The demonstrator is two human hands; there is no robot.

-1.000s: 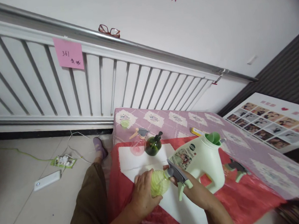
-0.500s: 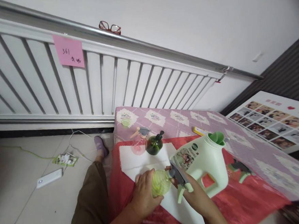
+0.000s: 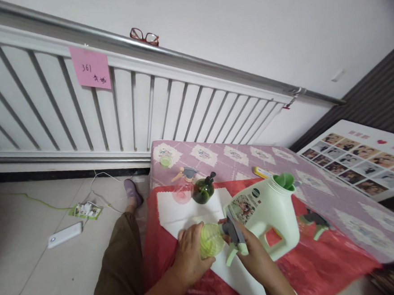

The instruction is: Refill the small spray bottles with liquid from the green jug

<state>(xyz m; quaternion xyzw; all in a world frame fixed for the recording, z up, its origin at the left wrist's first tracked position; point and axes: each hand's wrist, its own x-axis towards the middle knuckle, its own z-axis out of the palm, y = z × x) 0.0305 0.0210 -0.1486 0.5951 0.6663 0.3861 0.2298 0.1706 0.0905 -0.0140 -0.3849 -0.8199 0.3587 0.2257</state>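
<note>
A yellow-green spray bottle (image 3: pixel 211 241) lies tilted sideways between my hands, its grey and pale green trigger head (image 3: pixel 235 237) pointing right. My left hand (image 3: pixel 190 252) wraps round the bottle's body. At the neck, the fingers of my right hand (image 3: pixel 249 251) close on the trigger head. Just beyond stand a pink spray bottle (image 3: pixel 183 193) and a dark green pump bottle (image 3: pixel 203 191) on a white cloth (image 3: pixel 174 209). To the right is a large pale green jug (image 3: pixel 282 213) with a green piece in its mouth.
Another spray bottle (image 3: pixel 315 222) lies right of the jug on the red cover (image 3: pixel 320 264). A small green cap (image 3: pixel 166 161) and a yellow packet (image 3: pixel 262 172) are on the patterned cloth (image 3: pixel 217 153). A radiator (image 3: pixel 166 100) runs behind; a power strip (image 3: pixel 86 211) lies on the floor.
The trigger head has turned on the bottle's neck, its lever end shifting slightly left. My right hand has moved with it, while my left hand keeps its hold.
</note>
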